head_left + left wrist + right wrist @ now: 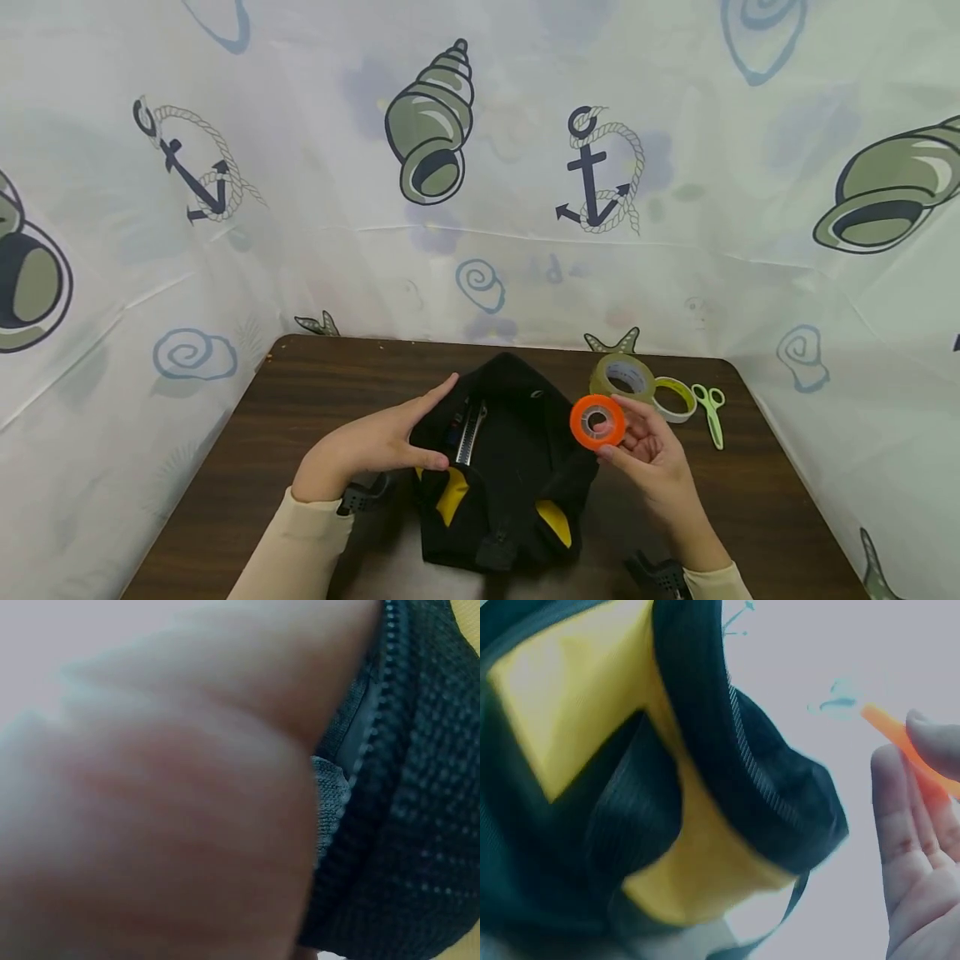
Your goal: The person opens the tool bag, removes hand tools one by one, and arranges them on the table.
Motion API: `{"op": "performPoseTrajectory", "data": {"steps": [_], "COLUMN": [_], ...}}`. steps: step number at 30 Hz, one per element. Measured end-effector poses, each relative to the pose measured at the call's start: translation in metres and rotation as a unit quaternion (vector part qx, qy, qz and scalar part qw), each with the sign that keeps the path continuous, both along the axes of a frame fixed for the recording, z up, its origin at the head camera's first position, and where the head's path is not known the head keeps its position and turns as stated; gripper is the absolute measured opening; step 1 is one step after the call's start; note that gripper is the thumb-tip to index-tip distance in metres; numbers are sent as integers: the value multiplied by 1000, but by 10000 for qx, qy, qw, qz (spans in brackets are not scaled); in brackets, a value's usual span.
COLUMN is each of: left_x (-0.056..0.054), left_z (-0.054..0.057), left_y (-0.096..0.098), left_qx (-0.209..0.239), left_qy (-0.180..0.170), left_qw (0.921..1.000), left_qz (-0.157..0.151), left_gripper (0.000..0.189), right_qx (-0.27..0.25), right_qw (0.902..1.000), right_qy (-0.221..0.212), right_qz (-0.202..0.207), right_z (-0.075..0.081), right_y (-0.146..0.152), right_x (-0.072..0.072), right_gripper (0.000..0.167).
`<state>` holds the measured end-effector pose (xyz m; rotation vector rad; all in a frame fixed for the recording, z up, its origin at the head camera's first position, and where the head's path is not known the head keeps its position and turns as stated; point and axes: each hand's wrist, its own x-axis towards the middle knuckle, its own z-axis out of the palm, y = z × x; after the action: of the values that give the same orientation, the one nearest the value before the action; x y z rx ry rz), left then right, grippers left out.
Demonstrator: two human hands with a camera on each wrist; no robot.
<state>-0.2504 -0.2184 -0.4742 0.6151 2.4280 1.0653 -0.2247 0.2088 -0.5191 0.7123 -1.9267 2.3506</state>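
Note:
A black bag (525, 475) with yellow panels stands on the table, its zippered mouth open. My left hand (375, 442) grips the left side of the bag's opening, thumb in front and fingers along the edge; in the left wrist view it lies right against the zipper (367, 750). A narrow silvery strip (470, 433) shows inside the opening. Between thumb and fingers, my right hand (652, 467) pinches an orange roll of tape (582, 417), held up at the bag's right edge. The right wrist view shows this orange roll (889, 726) edge-on, apart from the bag (705, 750).
Behind the right hand lie a wide roll of tan tape (603, 373), a white-rimmed roll with a yellow inside (686, 414), and light green scissors (716, 421). The dark wooden table (322, 375) is bordered by a printed curtain (337, 167).

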Motion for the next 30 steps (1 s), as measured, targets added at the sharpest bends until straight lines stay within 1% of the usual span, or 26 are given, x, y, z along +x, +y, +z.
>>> {"op": "performPoseTrajectory", "data": {"steps": [4,6,8,11,13,15,18,21,23,26,30], "left_x": [-1,-1,-1,0,-1,-3,-5,-6,-6,-6,-5], "left_z": [0,-1,-3,-3,-4,-4,-5,-5,-5,-6,-7], "left_y": [1,2,1,1,0,0,1,1,2,3,3], "left_qx": [44,47,45,2,-8,-23,-21,-33,-22,-28,-91], "left_qy": [-42,-42,-23,-33,-17,4,34,32,3,-27,-14], "left_qw": [10000,10000,10000,10000,10000,10000,10000,10000,10000,10000,10000], "left_qz": [6,-23,-59,-31,-30,-31,-67,-59,-49,-44,-34], "left_gripper": [115,113,111,110,110,110,110,109,109,110,111], "right_qx": [-317,-340,-340,-249,-2,379,1082,1482,1579,1567,1756], "right_qw": [9983,9965,9928,9833,9732,9624,9469,9393,9367,9333,9294], "right_qy": [-276,-469,-725,-1139,-1494,-1826,-2220,-2319,-2318,-2357,-2321], "right_qz": [-408,-604,-886,-1395,-1746,-1975,-2059,-2047,-2096,-2212,-2268], "right_z": [-19,-31,-42,-56,-63,-68,-78,-84,-86,-88,-88], "right_y": [17,27,37,51,57,61,63,61,59,58,57], "right_x": [-1,-3,-6,-10,-12,-15,-19,-25,-26,-27,-27], "right_gripper": [72,71,70,69,69,69,72,73,72,70,68]}}
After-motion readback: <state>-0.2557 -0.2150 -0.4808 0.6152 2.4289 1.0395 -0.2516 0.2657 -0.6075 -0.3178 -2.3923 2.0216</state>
